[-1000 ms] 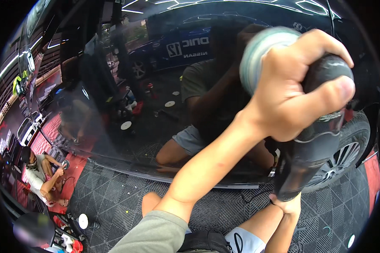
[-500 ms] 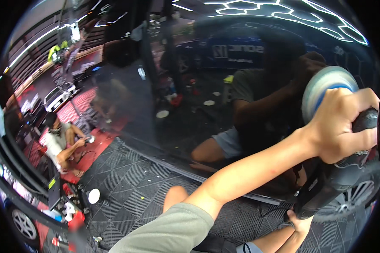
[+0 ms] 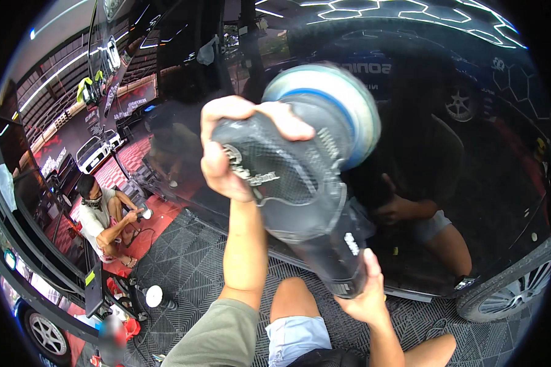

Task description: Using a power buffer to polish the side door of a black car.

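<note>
A black polisher (image 3: 306,183) with a round, pale pad (image 3: 326,78) and a blue ring is held up in front of the glossy black car panel (image 3: 490,208). The pad faces the panel; whether it touches is hidden behind the tool's body. My left hand (image 3: 217,160) wraps round the polisher's head, its fingers over the front end. Lower down, my right hand (image 3: 367,295) grips the end of the handle, thumb along its side. The pad looks smeared by motion.
To the left, another person (image 3: 107,214) squats on red floor tiles, holding a small tool. A car wheel (image 3: 514,290) stands at the lower right. Near the person lies a white round disc (image 3: 154,296), beside a dark cart (image 3: 101,290). Ribbed grey mats (image 3: 183,269) cover the floor.
The polisher has swung from the right side of the view to its middle, with both my hands staying on it. The view has shifted, showing more of the panel at right.
</note>
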### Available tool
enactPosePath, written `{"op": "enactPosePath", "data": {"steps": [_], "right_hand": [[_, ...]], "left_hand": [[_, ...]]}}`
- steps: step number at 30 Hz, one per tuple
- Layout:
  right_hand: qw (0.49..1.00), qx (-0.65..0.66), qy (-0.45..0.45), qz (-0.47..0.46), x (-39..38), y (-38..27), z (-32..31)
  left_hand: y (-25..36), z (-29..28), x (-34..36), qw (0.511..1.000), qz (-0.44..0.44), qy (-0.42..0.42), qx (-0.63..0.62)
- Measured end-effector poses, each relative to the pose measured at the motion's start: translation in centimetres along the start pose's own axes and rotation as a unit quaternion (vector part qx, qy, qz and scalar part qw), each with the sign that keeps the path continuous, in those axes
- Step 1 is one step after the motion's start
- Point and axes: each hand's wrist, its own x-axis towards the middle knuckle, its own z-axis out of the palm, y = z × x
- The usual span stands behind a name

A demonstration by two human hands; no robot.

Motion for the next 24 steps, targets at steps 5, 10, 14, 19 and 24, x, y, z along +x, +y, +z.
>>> {"op": "enactPosePath", "data": {"steps": [5,10,14,19,24], "right_hand": [[0.998,0.047,-0.003,0.045,1.5,0.1,3.7],[0.998,-0.004,-0.043,0.052,1.6,-0.2,3.0],[0.997,-0.03,-0.021,0.061,-0.7,-0.8,-1.4],[0.996,0.018,0.035,0.081,-6.3,-0.5,-8.5],[0.981,-0.088,0.065,0.161,-11.7,-0.5,-16.6]], "left_hand": [[2.0,-4.9,-2.2,1.0,0.003,0.028,-0.004],[2.3,-4.5,-3.0,0.993,0.024,0.104,-0.051],[0.3,-0.8,-3.2,0.999,-0.006,0.054,0.007],[-4.6,7.9,-1.0,0.996,0.028,0.019,-0.087],[-9.0,15.6,-0.2,0.996,-0.006,-0.051,-0.073]]}}
